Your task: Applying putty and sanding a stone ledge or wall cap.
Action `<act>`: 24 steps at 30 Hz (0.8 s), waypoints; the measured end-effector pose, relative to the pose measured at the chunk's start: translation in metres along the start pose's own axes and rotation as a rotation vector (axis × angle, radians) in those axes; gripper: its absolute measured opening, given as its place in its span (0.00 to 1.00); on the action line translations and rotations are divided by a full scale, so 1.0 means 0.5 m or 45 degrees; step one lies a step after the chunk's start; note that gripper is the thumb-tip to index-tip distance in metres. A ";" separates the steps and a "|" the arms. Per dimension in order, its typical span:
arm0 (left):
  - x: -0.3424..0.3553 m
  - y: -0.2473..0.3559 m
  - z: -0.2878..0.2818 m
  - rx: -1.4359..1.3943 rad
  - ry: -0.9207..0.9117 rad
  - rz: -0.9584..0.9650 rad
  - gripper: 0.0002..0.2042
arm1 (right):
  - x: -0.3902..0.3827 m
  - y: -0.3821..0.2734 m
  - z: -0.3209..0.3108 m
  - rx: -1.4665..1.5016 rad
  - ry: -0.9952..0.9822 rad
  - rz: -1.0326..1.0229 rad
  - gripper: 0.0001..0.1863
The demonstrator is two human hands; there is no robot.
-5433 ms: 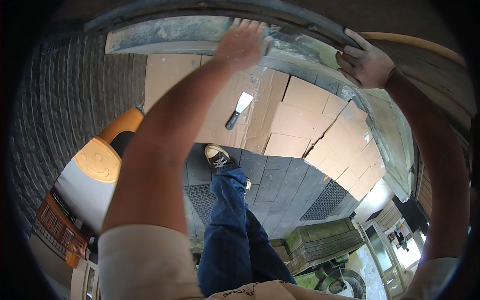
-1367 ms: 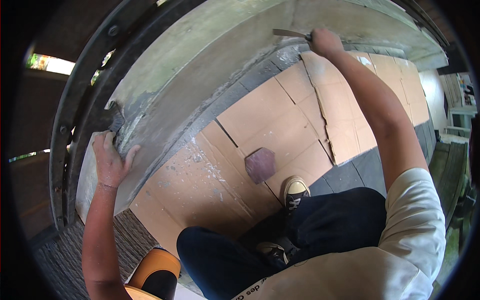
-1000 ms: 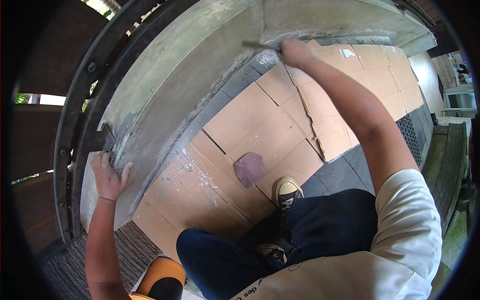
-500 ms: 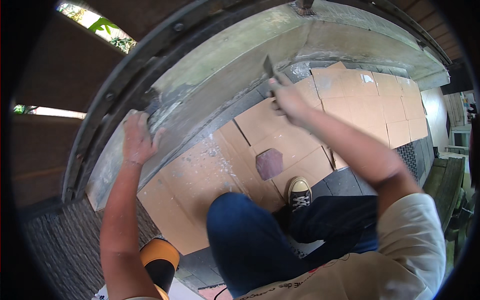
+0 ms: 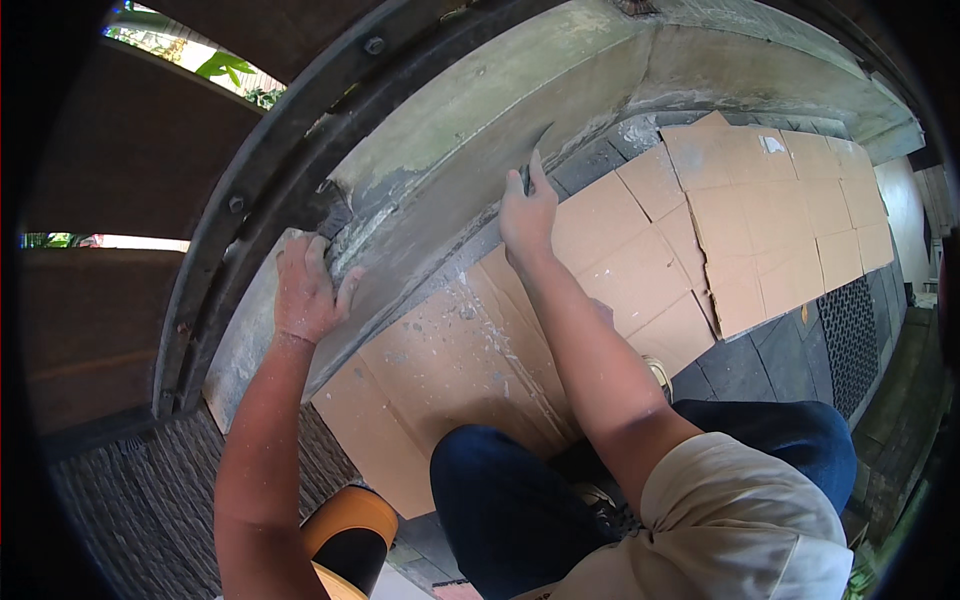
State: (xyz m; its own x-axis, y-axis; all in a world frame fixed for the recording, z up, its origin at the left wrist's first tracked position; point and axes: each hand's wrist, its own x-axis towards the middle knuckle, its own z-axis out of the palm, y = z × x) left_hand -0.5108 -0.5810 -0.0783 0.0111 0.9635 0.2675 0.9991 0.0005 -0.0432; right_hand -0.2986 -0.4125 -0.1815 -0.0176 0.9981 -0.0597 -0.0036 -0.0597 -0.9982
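Note:
My right hand (image 5: 528, 215) is closed on a scraper, its thin dark blade (image 5: 541, 135) standing up past the fingertips, close to the face of a low grey concrete wall (image 5: 480, 160). Whether the blade touches the wall, I cannot tell. The handle is mostly hidden in my grip. Farther left, my left hand (image 5: 308, 290) lies over the wall's top edge, thumb and fingers apart, holding nothing. Beside its fingertips the wall's surface is rough and chipped, with whitish patches.
Cardboard sheets (image 5: 420, 390) sprinkled with grey-white flakes cover the floor along the wall. A dark metal rail (image 5: 237, 204) with bolts curves above the wall, against brown boards (image 5: 130, 130). An orange-and-black object (image 5: 355, 525) stands by my left arm; a ribbed dark mat (image 5: 150, 480) lies at the left.
My right hand with the scraper has come left and down, nearer the wall face. The right forearm now covers most of the reddish flat piece on the cardboard. My left hand stays on the wall.

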 end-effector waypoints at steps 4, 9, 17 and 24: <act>-0.008 -0.004 -0.002 -0.035 0.001 -0.030 0.28 | -0.124 -0.017 -0.006 -0.167 -0.245 -0.115 0.27; 0.010 -0.001 -0.004 -0.075 -0.052 -0.038 0.28 | 0.031 0.011 -0.071 -0.143 -0.118 -0.279 0.28; -0.002 -0.001 -0.013 -0.128 -0.038 -0.012 0.28 | -0.037 0.032 -0.099 -0.318 -0.492 -0.028 0.30; 0.004 0.005 -0.004 -0.079 0.010 -0.011 0.28 | -0.018 0.074 -0.085 -0.056 -0.452 -0.035 0.29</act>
State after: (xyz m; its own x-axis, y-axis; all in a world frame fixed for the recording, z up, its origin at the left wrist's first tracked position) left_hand -0.5081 -0.5795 -0.0757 0.0026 0.9614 0.2752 0.9998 -0.0082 0.0192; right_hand -0.2564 -0.4228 -0.2180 -0.3648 0.9304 -0.0352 0.0342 -0.0244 -0.9991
